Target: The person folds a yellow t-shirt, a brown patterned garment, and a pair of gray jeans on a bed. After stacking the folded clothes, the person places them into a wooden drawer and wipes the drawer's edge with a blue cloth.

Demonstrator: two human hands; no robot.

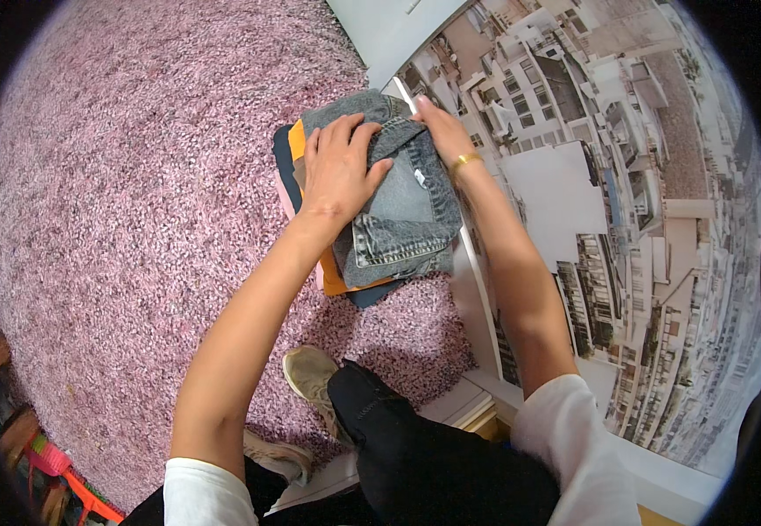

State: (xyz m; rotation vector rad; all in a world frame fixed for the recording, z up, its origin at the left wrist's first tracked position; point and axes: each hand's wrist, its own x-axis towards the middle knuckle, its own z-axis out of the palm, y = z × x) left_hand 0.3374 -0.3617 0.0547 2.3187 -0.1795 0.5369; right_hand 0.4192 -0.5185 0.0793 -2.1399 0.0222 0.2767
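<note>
A stack of folded clothes lies on the pink carpet [156, 164], close against a wall with a printed mural. On top is a folded grey denim garment [406, 187] with pale stitching and a small white tag. Below it an orange garment [335, 279] and a dark navy one [374, 297] stick out, along with a pink edge. My left hand [337, 167] rests palm down on the denim's left part, fingers spread. At the upper right edge of the denim is my right hand [443, 131], thumb raised; its other fingers are mostly hidden.
The mural [617, 197] of a hillside town covers the wall to the right, above a white baseboard [476, 296]. A white panel [397, 33] stands at the top. My shoe [311, 375] is just below the stack. A red plastic object [84, 490] lies at lower left.
</note>
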